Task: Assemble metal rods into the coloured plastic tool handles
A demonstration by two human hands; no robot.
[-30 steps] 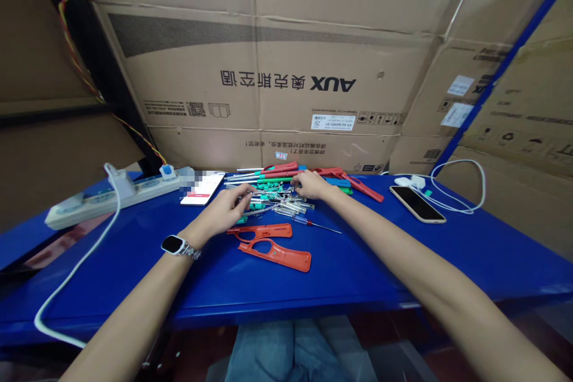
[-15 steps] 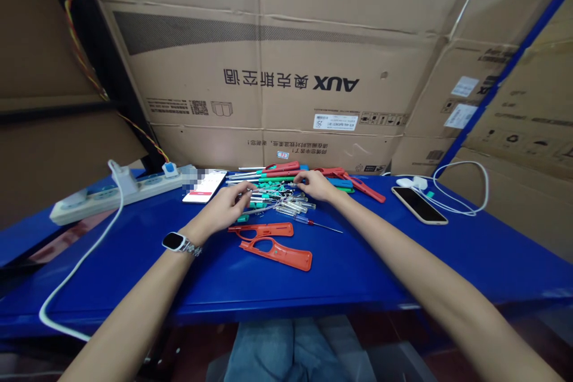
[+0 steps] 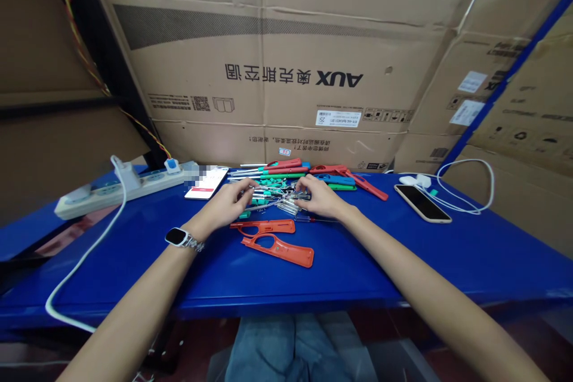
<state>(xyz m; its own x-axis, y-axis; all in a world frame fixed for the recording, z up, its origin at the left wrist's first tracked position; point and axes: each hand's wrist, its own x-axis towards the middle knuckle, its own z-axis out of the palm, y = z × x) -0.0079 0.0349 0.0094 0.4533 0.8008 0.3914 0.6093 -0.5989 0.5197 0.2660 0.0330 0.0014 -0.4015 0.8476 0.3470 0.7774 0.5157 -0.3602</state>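
A heap of small screwdrivers [image 3: 273,191] with clear, green and red handles lies at the back middle of the blue table [image 3: 403,256]. My left hand [image 3: 228,206], a watch on its wrist, rests on the heap's left side with fingers curled and pinched around thin metal shafts. My right hand [image 3: 320,197] sits on the heap's right side, its fingers pinching a small dark-handled screwdriver [image 3: 301,196]. Two orange plastic handle shells [image 3: 275,242] lie just in front of both hands.
A white power strip [image 3: 120,188] with a cable runs along the left. One phone [image 3: 206,182] lies behind my left hand, another phone [image 3: 423,203] with a white charger cable [image 3: 465,191] at the right. Cardboard boxes [image 3: 286,77] wall off the back.
My right hand has drawn back from the far side of the heap toward me, with a small screwdriver now pinched in it. My left hand has stayed on the heap.
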